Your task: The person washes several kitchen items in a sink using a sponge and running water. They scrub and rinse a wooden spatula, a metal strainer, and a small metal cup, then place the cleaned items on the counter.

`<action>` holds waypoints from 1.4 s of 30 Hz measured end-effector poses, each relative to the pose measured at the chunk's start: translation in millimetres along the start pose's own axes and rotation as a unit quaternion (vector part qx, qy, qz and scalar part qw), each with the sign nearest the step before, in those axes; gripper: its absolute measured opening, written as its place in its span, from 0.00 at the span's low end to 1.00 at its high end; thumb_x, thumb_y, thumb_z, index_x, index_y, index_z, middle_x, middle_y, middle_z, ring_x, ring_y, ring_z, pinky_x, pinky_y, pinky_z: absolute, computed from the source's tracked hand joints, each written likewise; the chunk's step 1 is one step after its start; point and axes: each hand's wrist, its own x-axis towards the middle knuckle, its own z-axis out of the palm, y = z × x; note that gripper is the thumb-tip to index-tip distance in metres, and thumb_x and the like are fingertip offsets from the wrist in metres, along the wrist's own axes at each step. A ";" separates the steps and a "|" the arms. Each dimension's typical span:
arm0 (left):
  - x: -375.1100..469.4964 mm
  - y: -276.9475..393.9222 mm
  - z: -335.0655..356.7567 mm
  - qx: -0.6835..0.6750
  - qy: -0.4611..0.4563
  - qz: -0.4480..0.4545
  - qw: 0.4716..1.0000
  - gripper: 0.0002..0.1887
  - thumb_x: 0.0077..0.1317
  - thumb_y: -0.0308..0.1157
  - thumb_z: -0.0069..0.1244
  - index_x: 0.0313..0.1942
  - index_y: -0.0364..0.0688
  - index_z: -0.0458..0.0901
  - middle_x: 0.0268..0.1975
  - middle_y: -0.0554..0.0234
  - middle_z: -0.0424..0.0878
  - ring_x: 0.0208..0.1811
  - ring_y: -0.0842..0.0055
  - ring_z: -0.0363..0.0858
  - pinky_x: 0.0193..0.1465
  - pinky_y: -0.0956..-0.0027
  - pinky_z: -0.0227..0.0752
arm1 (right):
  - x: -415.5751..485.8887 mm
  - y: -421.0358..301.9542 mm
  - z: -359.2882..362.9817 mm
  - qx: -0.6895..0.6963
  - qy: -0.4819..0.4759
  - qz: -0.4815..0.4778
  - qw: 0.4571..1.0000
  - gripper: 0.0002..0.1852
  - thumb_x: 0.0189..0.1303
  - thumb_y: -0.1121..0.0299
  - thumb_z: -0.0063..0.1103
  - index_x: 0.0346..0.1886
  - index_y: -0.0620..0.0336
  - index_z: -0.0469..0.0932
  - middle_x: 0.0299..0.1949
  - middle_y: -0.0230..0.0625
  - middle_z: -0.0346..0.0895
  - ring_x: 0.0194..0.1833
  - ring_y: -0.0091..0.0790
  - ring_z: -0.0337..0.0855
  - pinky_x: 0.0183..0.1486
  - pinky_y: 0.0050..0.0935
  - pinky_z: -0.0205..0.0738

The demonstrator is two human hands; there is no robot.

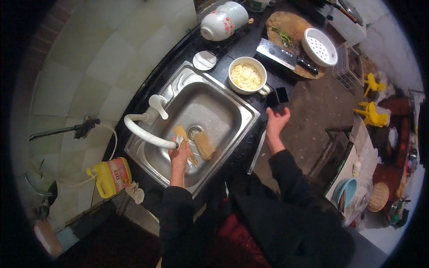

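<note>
My left hand point(180, 154) is at the end of the white curved faucet spout point(147, 134), over the stainless steel sink point(214, 107); its fingers are partly hidden, and whether they grip the spout or a thing under it is unclear. Beside it a yellowish flat strip point(180, 131) and a brown scouring pad point(204, 145) lie in the basin near the drain. My right hand point(277, 121) is raised past the sink's right edge, fingers apart, holding nothing. Above it stand a white mug point(235, 85) of pale shredded food and a small black object point(282, 95).
A cleaver point(276, 53) lies on a round wooden board point(273, 25) with green vegetable pieces and a white strainer point(319, 47). White bowls point(218, 25) and a white lid point(204, 60) lie behind the sink. A yellow jug point(112, 177) stands at lower left.
</note>
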 end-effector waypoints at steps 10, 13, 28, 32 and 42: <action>-23.9 17.3 4.1 0.016 0.040 -0.066 0.997 0.16 0.63 0.44 0.54 0.31 0.38 0.79 0.18 0.66 0.75 0.11 0.84 0.64 0.13 0.77 0.57 | 12.5 -23.5 -9.8 0.072 0.002 -0.060 0.996 0.33 0.51 0.66 0.73 0.57 0.72 0.67 0.52 0.44 0.76 0.50 0.39 0.76 0.56 0.34 0.67; -22.9 14.8 -4.4 -0.074 0.054 -0.092 0.992 0.10 0.64 0.36 0.51 0.34 0.38 0.77 0.21 0.63 0.77 0.13 0.83 0.66 0.14 0.77 0.59 | -46.6 -35.2 -24.8 0.045 -0.174 -0.054 0.982 0.36 0.49 0.65 0.74 0.59 0.70 0.66 0.52 0.45 0.76 0.52 0.36 0.76 0.58 0.32 0.66; -41.0 -27.6 -63.3 -0.206 0.143 -0.073 0.965 0.09 0.65 0.34 0.54 0.40 0.41 0.74 0.27 0.60 0.78 0.17 0.79 0.68 0.17 0.74 0.63 | -186.4 -81.8 167.4 0.002 -0.687 -0.176 0.705 0.39 0.44 0.64 0.70 0.65 0.54 0.67 0.55 0.47 0.76 0.54 0.43 0.79 0.55 0.36 0.72; -42.7 -38.1 -65.8 -0.222 0.150 -0.087 0.959 0.09 0.64 0.34 0.54 0.40 0.40 0.75 0.28 0.60 0.78 0.17 0.80 0.69 0.17 0.75 0.63 | -192.0 -66.1 138.0 -0.032 -0.693 -0.214 0.687 0.38 0.43 0.64 0.72 0.62 0.59 0.69 0.54 0.50 0.75 0.56 0.47 0.76 0.58 0.39 0.68; -38.4 -45.4 -63.4 -0.224 0.164 -0.103 0.955 0.09 0.64 0.33 0.53 0.40 0.39 0.75 0.28 0.61 0.78 0.18 0.80 0.70 0.17 0.74 0.63 | -189.7 -55.8 96.3 -0.175 -0.653 -0.227 0.701 0.32 0.46 0.66 0.74 0.57 0.60 0.71 0.44 0.43 0.81 0.45 0.38 0.82 0.49 0.32 0.74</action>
